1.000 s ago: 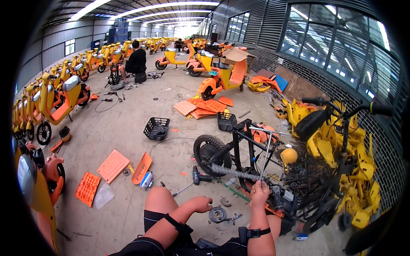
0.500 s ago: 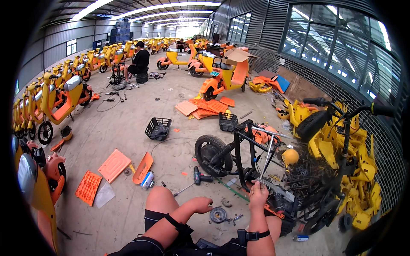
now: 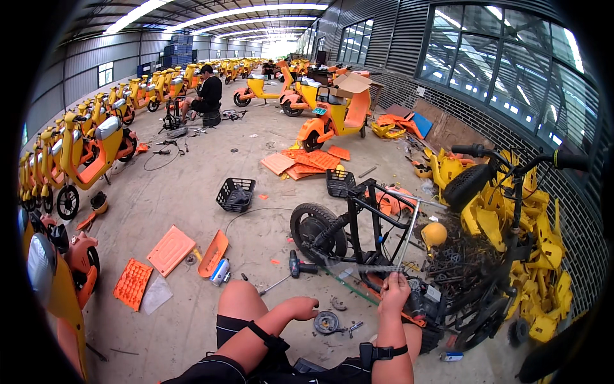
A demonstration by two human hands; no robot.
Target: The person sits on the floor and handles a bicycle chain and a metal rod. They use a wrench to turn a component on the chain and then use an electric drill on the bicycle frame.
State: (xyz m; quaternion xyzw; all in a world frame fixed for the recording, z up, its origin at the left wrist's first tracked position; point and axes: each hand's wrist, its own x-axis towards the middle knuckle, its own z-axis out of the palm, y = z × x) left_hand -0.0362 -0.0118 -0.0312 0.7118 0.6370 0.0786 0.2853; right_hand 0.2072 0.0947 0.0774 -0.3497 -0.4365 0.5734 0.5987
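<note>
The bike frame (image 3: 353, 221) is black, the rod (image 3: 408, 236) silvery. The panel (image 3: 171, 250) is orange, the tray (image 3: 133, 283) orange and gridded, the can (image 3: 220, 272) blue and white. The scooter (image 3: 337, 120) pairs yellow with orange; pale lines cross the dark brick wall (image 3: 577, 214).

Floor (image 3: 144, 208): grey — specked with dark marks
Left wall (image 3: 80, 70): pale, ribbed
Right wall (image 3: 401, 38): dark, slatted — brick (image 3: 579, 217) below
Nearest window (image 3: 515, 70): large, gridded
Ceiling lights (image 3: 262, 6): long, bright

Metal frame (image 3: 353, 223), matt concrete floor (image 3: 198, 182)
</note>
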